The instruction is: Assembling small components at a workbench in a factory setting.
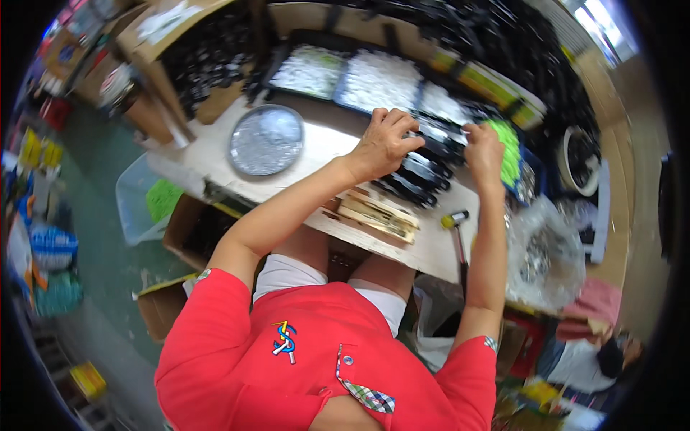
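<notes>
Shiny black plastic pieces (pixel 415 172) lie in a pile on the worktable, partly under my hands. My left hand (pixel 388 144) is over the pile's left side with its fingers curled and thumb near the fingertips. Beyond the pile's right side, my right hand (pixel 483 152) is closed, its fingertips beside bright green small parts (pixel 507 147). More black pieces (pixel 440 133) show between the two hands, right at the fingertips. What either hand pinches is blurred and too small to name. Nearer me lies a cream-coloured block-like fixture (pixel 377 215).
A hammer (pixel 458 233) with a yellow-and-black head lies right of the fixture. On the left stands a round metal tray (pixel 267 140). Trays of white small parts (pixel 379 79) line the back. A clear plastic bag (pixel 546 251) sits at the right; a cardboard box (pixel 188 233) stands below the table's left edge.
</notes>
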Demonstrator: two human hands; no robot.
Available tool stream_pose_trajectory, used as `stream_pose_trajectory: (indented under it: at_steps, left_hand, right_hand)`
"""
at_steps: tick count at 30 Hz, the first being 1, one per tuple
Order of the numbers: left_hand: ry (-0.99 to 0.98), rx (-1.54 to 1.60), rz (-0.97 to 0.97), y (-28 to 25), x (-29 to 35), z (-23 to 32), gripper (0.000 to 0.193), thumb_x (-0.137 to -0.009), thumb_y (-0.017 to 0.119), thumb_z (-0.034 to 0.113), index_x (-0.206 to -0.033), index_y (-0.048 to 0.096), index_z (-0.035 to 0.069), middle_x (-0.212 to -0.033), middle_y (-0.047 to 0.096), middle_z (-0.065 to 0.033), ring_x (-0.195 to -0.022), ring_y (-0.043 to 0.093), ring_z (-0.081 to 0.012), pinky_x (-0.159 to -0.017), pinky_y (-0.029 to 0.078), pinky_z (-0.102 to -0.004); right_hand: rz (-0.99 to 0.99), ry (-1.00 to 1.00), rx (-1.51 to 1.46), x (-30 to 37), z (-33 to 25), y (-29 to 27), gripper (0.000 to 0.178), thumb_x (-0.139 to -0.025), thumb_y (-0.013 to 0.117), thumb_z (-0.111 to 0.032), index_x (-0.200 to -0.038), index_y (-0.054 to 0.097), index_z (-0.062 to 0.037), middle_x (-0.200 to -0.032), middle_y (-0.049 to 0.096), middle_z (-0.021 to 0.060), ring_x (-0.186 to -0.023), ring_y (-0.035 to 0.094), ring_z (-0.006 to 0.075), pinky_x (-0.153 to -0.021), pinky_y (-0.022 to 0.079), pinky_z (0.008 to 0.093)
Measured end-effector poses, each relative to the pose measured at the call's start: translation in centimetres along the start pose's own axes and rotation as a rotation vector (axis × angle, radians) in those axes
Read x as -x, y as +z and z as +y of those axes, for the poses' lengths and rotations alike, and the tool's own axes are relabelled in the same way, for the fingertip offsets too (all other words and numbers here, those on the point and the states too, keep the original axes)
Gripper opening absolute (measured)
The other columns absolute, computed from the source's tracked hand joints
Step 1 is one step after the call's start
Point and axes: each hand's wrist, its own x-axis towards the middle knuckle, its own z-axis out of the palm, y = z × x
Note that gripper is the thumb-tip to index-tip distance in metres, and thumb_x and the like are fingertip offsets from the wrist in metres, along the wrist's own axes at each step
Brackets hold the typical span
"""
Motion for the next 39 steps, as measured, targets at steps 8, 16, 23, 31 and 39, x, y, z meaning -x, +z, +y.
stream_pose_trajectory:
  at_steps: [8, 16, 23, 31, 39]
  left_hand:
    - [-0.721, -0.324, 0.346, -13.5, 10.0, -13.1, 0.012, -0.073, 0.063, 0.003, -0.084, 0.066, 0.004, -0.082, 0.061, -0.0098, -0.069, 0.060, -0.0221, -0.064, 0.047, -0.0290]
    - [-0.858, -0.534, 0.171, -17.1, 14.1, -23.2, 0.025, -0.068, 0.067, 0.010, -0.092, 0.065, 0.003, -0.095, 0.060, -0.0193, -0.089, 0.058, -0.0353, -0.077, 0.047, -0.0400]
    - [-1.006, -0.605, -0.046, -17.6, 12.6, -21.7, 0.024, -0.068, 0.066, 0.012, -0.089, 0.063, 0.001, -0.100, 0.058, -0.0210, -0.093, 0.056, -0.0360, -0.079, 0.046, -0.0406]
    - [-0.778, -0.467, 0.016, -18.4, 16.0, -15.6, 0.013, -0.066, 0.061, 0.014, -0.071, 0.059, 0.003, -0.077, 0.056, -0.0132, -0.072, 0.057, -0.0323, -0.064, 0.045, -0.0397]
    - [-0.694, -0.343, 0.012, -19.6, 17.3, -12.0, 0.012, -0.067, 0.056, 0.006, -0.078, 0.060, 0.001, -0.078, 0.057, -0.0108, -0.074, 0.056, -0.0276, -0.067, 0.044, -0.0329]
  right_hand:
    - [-0.314, -0.178, 0.241, -5.1, -2.0, 1.2, 0.025, -0.071, 0.053, -0.003, -0.090, 0.066, -0.0120, -0.101, 0.054, 0.0112, -0.102, 0.050, 0.0290, -0.081, 0.041, 0.0444]
    - [0.224, -0.226, -0.163, -2.1, 0.3, -2.5, 0.025, -0.072, 0.051, 0.004, -0.093, 0.062, -0.0060, -0.099, 0.060, 0.0100, -0.089, 0.057, 0.0306, -0.074, 0.045, 0.0358]
    - [0.051, -0.661, -0.123, 6.6, -4.9, -6.3, 0.022, -0.064, 0.057, 0.001, -0.085, 0.060, -0.0033, -0.103, 0.057, 0.0090, -0.090, 0.055, 0.0254, -0.081, 0.042, 0.0356]
    - [-0.293, -0.903, -0.167, 12.1, -9.1, -1.6, 0.024, -0.071, 0.053, -0.010, -0.092, 0.061, -0.0040, -0.111, 0.052, 0.0072, -0.110, 0.045, 0.0231, -0.100, 0.030, 0.0398]
    - [-0.215, -0.715, -0.571, 12.3, -11.5, 0.6, 0.031, -0.072, 0.055, -0.005, -0.102, 0.053, -0.0043, -0.113, 0.052, 0.0093, -0.097, 0.051, 0.0254, -0.089, 0.037, 0.0357]
